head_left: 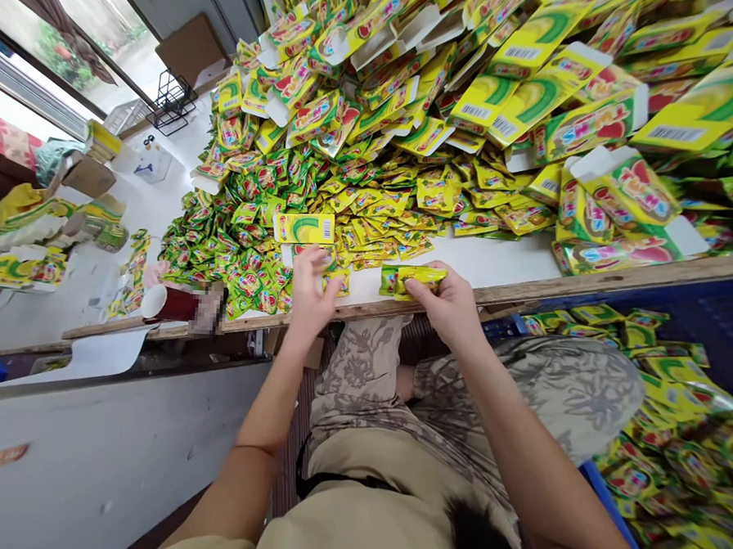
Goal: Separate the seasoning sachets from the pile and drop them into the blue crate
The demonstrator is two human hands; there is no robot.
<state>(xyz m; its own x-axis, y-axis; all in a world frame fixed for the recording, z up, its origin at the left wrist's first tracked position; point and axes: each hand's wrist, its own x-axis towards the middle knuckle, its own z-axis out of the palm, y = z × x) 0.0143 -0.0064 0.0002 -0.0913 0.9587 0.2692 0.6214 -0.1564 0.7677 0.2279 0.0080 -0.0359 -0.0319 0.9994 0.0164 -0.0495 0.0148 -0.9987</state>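
Observation:
My right hand (454, 308) pinches a few small green and yellow sachets (412, 277) between thumb and fingers, just above the table's front edge. To its left, my left hand (310, 292) reaches over the edge with thumb and fingers apart. Its fingertips lie over a printed carton, partly covered by the hand. A yellow sachet (342, 284) shows beside the left thumb; whether they touch, I cannot tell. Just beyond these fingers lies a flat yellow carton (304, 228) with a barcode. Loose green sachets (249, 276) and yellow sachets (375, 213) are heaped around it.
A large pile of yellow-green cartons (531, 54), several with open flaps, covers the back and right. At the left edge stands a dark red cup (177, 304), and farther back a black wire rack (172, 100). A blue crate (615, 517) of filled packs sits low at right.

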